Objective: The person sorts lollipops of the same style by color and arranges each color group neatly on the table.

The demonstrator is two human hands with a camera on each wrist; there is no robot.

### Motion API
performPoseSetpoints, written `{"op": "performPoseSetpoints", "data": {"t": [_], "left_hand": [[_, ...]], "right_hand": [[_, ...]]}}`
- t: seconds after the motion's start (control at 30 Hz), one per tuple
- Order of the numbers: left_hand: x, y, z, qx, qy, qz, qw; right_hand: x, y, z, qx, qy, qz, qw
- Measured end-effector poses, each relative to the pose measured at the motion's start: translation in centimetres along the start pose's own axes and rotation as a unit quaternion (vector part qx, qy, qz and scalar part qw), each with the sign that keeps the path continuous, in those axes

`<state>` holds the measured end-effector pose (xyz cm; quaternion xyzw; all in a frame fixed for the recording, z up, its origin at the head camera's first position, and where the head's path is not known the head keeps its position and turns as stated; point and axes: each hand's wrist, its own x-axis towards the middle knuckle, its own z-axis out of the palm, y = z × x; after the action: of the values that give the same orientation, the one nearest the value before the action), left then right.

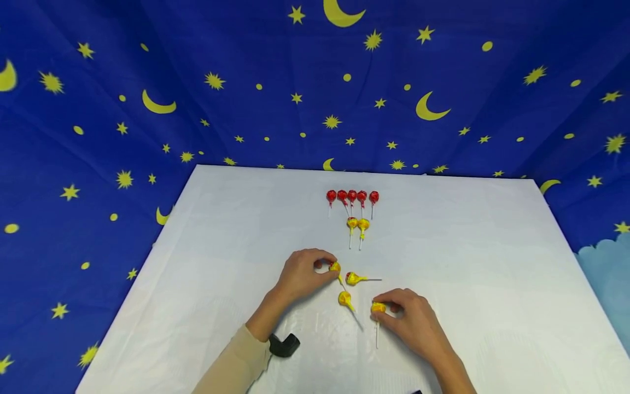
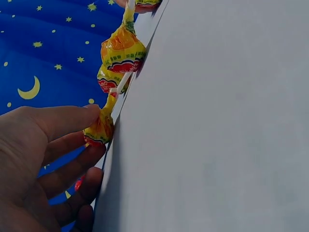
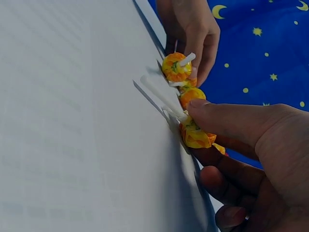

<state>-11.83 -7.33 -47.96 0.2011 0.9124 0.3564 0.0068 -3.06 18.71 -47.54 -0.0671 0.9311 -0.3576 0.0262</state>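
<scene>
My left hand pinches a yellow-wrapped lollipop by its head, between thumb and fingers, at the table surface. To the right, my right hand holds another yellow lollipop by the head, its white stick pointing toward me. Between the hands lie two loose yellow lollipops: one with its stick to the right, the other with its stick slanting down right. Farther off, two yellow lollipops lie side by side under a row of several red lollipops, sticks toward me.
A white-covered table bears everything. Behind it hangs a blue cloth with yellow moons and stars. A black curved object shows by my left wrist, and a small dark piece at the bottom edge.
</scene>
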Motion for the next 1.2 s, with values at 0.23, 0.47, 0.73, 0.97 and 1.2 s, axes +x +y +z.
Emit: {"op": "performPoseSetpoints", "data": {"t": [0.23, 0.47, 0.73, 0.97, 1.2], "left_hand": [[-0.2, 0.0, 0.1, -0.017, -0.001, -0.011, 0.9998], [-0.2, -0.1, 0.3, -0.024, 0.002, -0.021, 0.9995], [-0.2, 0.0, 0.3, -0.031, 0.011, -0.019, 0.9993], [-0.2, -0.1, 0.5, -0.033, 0.018, -0.012, 0.9992], [-0.2, -0.3, 0.6, -0.029, 0.027, -0.008, 0.9992]], "right_hand": [[0.0, -0.2, 0.0, -0.01, -0.002, 0.008, 1.0], [0.1, -0.2, 0.0, -0.016, 0.009, -0.009, 1.0], [0.8, 0.0, -0.7, -0.025, 0.034, -0.025, 0.999], [2.1, 0.2, -1.7, -0.007, 0.046, -0.038, 0.998], [3.8, 0.4, -2.2, -0.008, 0.06, -0.055, 0.997]]}}
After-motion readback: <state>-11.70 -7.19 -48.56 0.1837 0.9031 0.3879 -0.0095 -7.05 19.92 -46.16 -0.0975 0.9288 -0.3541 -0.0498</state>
